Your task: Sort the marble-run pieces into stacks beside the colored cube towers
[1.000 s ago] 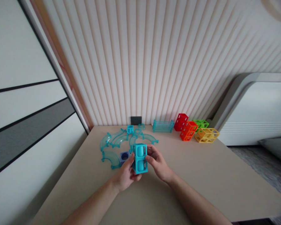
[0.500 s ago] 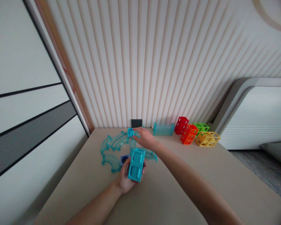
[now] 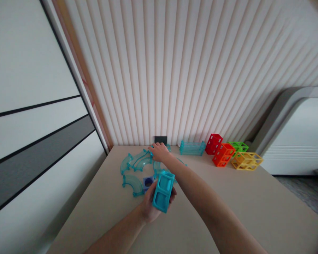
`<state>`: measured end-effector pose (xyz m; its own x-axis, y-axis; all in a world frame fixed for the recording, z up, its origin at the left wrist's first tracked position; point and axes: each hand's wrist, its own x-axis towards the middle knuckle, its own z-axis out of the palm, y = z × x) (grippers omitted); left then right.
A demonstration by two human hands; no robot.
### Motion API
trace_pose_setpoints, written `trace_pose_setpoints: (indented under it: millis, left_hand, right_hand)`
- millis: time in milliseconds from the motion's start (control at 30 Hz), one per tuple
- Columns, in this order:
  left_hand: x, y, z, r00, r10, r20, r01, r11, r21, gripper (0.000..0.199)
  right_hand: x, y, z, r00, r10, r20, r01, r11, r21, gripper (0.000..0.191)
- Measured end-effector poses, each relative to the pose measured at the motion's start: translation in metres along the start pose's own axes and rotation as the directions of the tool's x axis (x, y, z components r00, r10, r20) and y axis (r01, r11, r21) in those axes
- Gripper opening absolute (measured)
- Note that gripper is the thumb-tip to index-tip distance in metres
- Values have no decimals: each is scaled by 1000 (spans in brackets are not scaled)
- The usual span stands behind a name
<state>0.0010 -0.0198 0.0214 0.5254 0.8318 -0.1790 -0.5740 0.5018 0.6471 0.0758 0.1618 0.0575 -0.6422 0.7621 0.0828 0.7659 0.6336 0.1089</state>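
My left hand point(image 3: 150, 206) is wrapped round a teal two-section block point(image 3: 163, 191) above the near middle of the table. Farther back, my right hand point(image 3: 159, 151) reaches over the far edge of the teal pieces, its fingers bent downward. A small teal block is mostly hidden under those fingers, and whether they grip it is unclear. Curved translucent teal tracks point(image 3: 134, 184) lie to the left and between the hands. Just behind my left hand sits a purple piece with a round hole point(image 3: 148, 182).
The table point(image 3: 214, 197) meets a ribbed wall. Along its back stand a translucent teal stack point(image 3: 192, 148), a red block point(image 3: 213, 144), an orange block point(image 3: 223, 155), a green frame point(image 3: 237, 146) and a yellow frame point(image 3: 246, 161). A dark box point(image 3: 160, 139) is against the wall.
The view has shifted, so the scene sits farther right. My right hand has moved over the small teal block, which showed beside its fingers before. My left hand still holds the two-section block.
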Motion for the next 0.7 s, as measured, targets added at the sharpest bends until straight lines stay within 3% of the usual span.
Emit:
trace_pose_setpoints:
  millis: [267, 467, 700]
  left_hand:
    - [2, -2, -1, 994, 81, 75, -81, 997, -10, 59]
    - [-1, -2, -1, 998, 21, 54, -21, 1000, -3, 57]
    - [-1, 2, 5, 998, 28, 54, -30, 999, 37, 56]
  right_hand:
    - [0, -9, 5, 1000, -9, -28, 7, 996, -86, 25]
    - [0, -11, 8, 998, -19, -62, 12, 994, -113, 25]
    - [-1, -15, 11, 993, -13, -116, -1, 993, -121, 24]
